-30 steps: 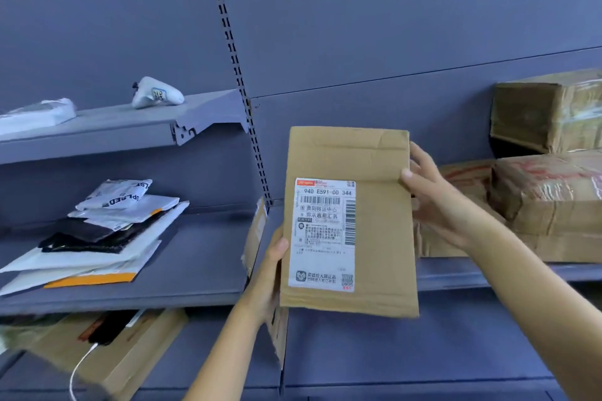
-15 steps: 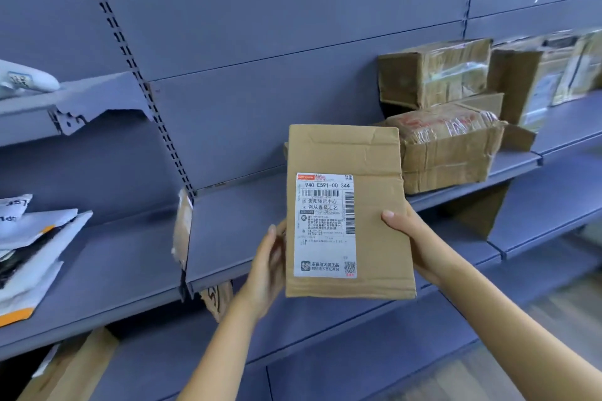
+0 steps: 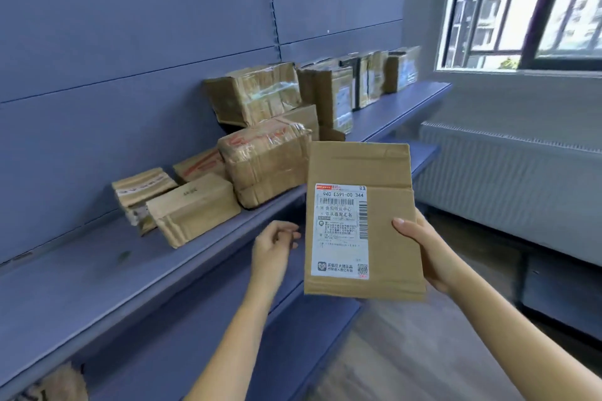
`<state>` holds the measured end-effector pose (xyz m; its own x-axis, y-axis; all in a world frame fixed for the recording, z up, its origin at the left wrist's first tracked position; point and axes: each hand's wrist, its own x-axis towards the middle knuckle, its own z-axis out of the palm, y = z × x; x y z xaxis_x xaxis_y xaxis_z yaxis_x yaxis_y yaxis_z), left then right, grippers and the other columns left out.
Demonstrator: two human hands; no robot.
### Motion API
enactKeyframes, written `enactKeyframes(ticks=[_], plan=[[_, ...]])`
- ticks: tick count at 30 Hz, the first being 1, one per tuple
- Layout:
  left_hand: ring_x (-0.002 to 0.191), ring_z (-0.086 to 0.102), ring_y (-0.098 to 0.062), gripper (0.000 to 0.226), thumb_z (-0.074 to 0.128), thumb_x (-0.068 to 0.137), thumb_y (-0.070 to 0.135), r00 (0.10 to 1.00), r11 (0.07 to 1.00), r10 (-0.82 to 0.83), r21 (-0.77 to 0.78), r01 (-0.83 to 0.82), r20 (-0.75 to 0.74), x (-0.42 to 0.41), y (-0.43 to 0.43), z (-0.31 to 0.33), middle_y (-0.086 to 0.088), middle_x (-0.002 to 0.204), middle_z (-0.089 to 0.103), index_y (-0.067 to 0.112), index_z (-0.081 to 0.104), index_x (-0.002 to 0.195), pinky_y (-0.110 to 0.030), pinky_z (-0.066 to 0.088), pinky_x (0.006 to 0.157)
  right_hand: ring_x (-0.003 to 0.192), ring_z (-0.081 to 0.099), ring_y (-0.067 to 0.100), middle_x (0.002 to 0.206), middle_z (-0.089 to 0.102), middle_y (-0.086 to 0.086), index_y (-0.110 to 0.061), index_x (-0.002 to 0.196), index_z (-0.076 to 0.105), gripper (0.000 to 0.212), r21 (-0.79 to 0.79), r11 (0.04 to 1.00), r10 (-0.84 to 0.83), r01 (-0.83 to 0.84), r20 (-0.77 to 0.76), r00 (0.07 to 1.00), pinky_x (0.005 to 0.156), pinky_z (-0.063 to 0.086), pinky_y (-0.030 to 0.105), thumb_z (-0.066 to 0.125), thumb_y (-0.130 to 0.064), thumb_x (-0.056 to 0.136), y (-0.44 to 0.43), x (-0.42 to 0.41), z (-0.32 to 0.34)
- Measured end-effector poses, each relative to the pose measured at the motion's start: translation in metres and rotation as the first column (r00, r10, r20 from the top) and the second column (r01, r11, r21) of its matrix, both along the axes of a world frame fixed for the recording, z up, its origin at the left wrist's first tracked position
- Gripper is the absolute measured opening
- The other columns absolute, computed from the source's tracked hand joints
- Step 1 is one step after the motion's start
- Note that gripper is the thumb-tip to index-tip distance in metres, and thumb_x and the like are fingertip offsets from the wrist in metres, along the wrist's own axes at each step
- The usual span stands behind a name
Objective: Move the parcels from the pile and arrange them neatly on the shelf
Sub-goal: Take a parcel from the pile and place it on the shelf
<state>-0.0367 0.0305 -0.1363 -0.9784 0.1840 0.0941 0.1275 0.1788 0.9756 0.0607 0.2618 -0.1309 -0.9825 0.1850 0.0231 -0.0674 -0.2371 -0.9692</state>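
before shelf, right hand grips flat parcel; left hand off.

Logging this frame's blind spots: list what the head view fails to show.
- Flat cardboard parcel: back face hidden; small label print too fine to read.
- Right hand: fingers behind the parcel hidden.
- Far parcels on the shelf: labels blurred.
- Item at bottom-left: cut off by frame edge.
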Motion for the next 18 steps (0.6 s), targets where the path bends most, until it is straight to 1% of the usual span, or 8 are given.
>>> enactKeyframes(ticks=[2,5,8,11,14,16,18], plan=[[0.072,0.06,-0.014,0.026,0.045,0.095,0.005,0.995,0.993,-0.101,-0.059,0.1,-0.012,0.002,0.045,0.001,-0.001,0.077,0.068,0.012,0.067,0.084,-0.032,0.049,0.074,0.114,0.063,0.025,0.126,0.065,0.004,-0.024,0.131,0.05,0.073,0.003,0.998,-0.064,0.064,0.01,0.998,0.094,0.049,0.043,0.071,-0.045,0.064,0.037,0.019,0.0],[0.074,0.061,-0.016,0.023,0.045,0.096,0.005,0.979,0.975,-0.203,-0.089,0.202,-0.003,0.007,0.111,0.0,-0.007,0.081,0.068,0.006,0.066,0.088,-0.028,0.05,0.071,0.114,0.063,0.027,0.126,0.065,0.005,-0.024,0.132,0.049,0.073,0.013,0.989,-0.151,0.15,0.012,0.989,0.095,0.049,0.045,0.071,-0.043,0.066,0.092,0.049,-0.003],[0.075,0.061,-0.018,0.023,0.045,0.096,0.006,0.961,0.958,-0.275,-0.092,0.273,-0.012,0.014,0.175,-0.008,-0.01,0.084,0.069,0.006,0.066,0.088,-0.034,0.051,0.073,0.115,0.062,0.029,0.127,0.064,0.006,-0.024,0.132,0.05,0.072,0.03,0.975,-0.222,0.221,0.016,0.975,0.099,0.047,0.049,0.072,-0.043,0.066,0.142,0.076,-0.008],[0.074,0.062,-0.017,0.023,0.045,0.096,0.006,0.936,0.931,-0.353,-0.097,0.351,-0.009,0.022,0.233,-0.019,-0.007,0.083,0.07,0.01,0.066,0.085,-0.033,0.051,0.072,0.117,0.062,0.027,0.128,0.064,0.004,-0.024,0.134,0.048,0.072,0.034,0.963,-0.267,0.266,0.031,0.963,0.101,0.046,0.048,0.071,-0.043,0.068,0.185,0.099,-0.015],[0.079,0.066,-0.023,0.021,0.048,0.095,0.008,0.909,0.906,-0.415,-0.067,0.417,0.041,0.032,0.281,-0.03,-0.009,0.086,0.071,0.013,0.066,0.085,-0.037,0.054,0.075,0.117,0.062,0.026,0.128,0.064,0.003,-0.026,0.134,0.048,0.071,0.025,0.953,-0.303,0.302,0.058,0.951,0.102,0.045,0.047,0.071,-0.043,0.07,0.223,0.116,-0.022],[0.078,0.065,-0.024,0.018,0.048,0.095,0.007,0.89,0.89,-0.448,-0.054,0.453,0.084,0.036,0.308,-0.036,-0.015,0.089,0.071,0.005,0.066,0.09,-0.033,0.054,0.073,0.115,0.063,0.026,0.127,0.065,0.003,-0.027,0.134,0.049,0.065,0.011,0.944,-0.331,0.331,0.085,0.94,0.101,0.046,0.048,0.07,-0.039,0.073,0.245,0.123,-0.026],[0.072,0.063,-0.018,0.018,0.047,0.095,0.003,0.873,0.873,-0.478,-0.057,0.485,0.1,0.036,0.329,-0.039,-0.017,0.086,0.07,-0.002,0.064,0.093,-0.023,0.053,0.063,0.113,0.064,0.026,0.125,0.066,0.003,-0.027,0.134,0.048,0.059,-0.011,0.936,-0.348,0.351,0.103,0.932,0.095,0.05,0.046,0.065,-0.034,0.078,0.262,0.126,-0.029]])
